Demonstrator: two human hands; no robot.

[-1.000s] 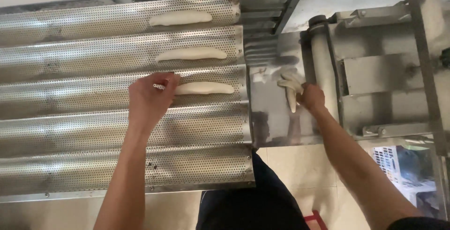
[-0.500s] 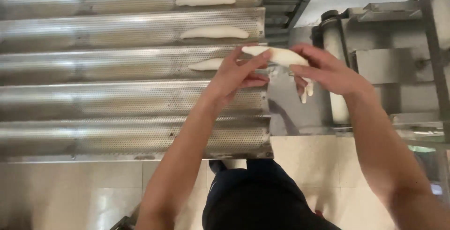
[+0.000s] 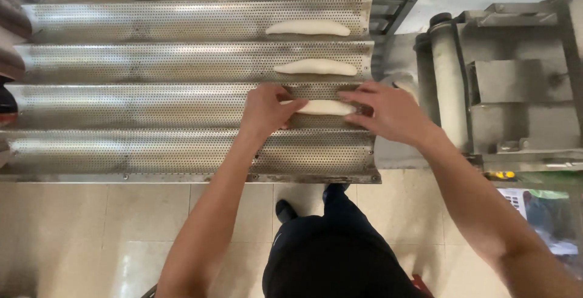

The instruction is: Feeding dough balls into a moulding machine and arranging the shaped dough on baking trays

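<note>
Left hand [image 3: 265, 108] and right hand [image 3: 388, 113] loosely open, fingertips pressing either end of a dough piece [image 3: 325, 107] lying in the fourth channel of the perforated tray [image 3: 152, 101]

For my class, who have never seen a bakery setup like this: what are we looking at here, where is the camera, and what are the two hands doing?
The camera sits on a person's head and looks down, so you see their own arms, dark trousers and tiled floor. In front lies a perforated metal tray shaped into long troughs. Three shaped dough pieces lie at the right ends of the upper troughs. A fourth dough piece lies in the next trough down, and both hands are on it: the left hand touches its left end, the right hand covers its right end. The nearest trough holds nothing visible. To the right stands a grey metal machine with a roller.
</note>
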